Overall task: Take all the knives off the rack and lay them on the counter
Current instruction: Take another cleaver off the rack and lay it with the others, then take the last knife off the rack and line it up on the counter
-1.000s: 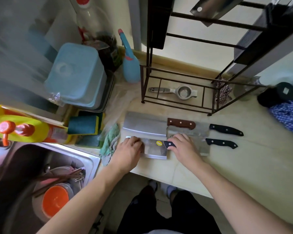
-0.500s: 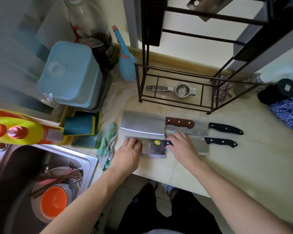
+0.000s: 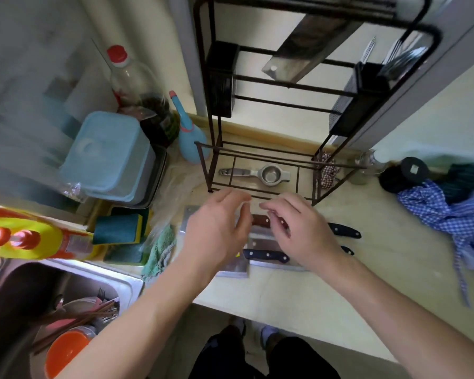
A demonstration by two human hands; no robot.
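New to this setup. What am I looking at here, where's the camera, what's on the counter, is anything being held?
There is no robot: a person works with bare hands. The single wide-angle camera sits on the person's head and looks forward and down, so the arms enter from the bottom edge.

The left hand and right hand hover open above the pale counter, holding nothing.

Under them lie the cleavers already set down: one with a brown wooden handle, one with a black riveted handle, and two more black handles poking out to the right. The exact count is partly hidden by the hands.

Behind stands the dark metal wire rack, with one steel cleaver blade hanging high in it. A metal lemon squeezer lies on its bottom shelf.
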